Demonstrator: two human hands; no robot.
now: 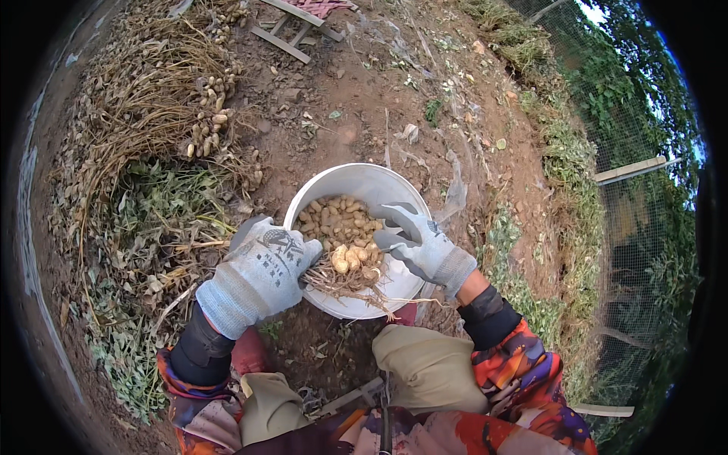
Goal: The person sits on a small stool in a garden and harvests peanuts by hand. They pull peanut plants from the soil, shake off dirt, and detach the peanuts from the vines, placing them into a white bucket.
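Observation:
A white bucket point(370, 180) stands on the soil in front of me, with a layer of loose peanuts point(334, 218) inside. My left hand point(262, 267), in a grey knit glove, is closed at the bucket's left rim around a bunch of peanut roots point(331, 281). Several pale peanuts point(350, 258) cling to that bunch, which lies over the near part of the bucket. On the right, my right hand point(428, 246), gloved alike, reaches over the rim. Its thumb and fingers are curved but apart beside the bunch, and nothing shows between them.
A long heap of pulled peanut plants point(133, 106) runs along the left, some with peanuts attached. Beyond the bucket lies a small wooden frame point(290, 34). Scraps of plastic film point(456, 186) litter the soil. A mesh fence point(628, 250) and plants border the right.

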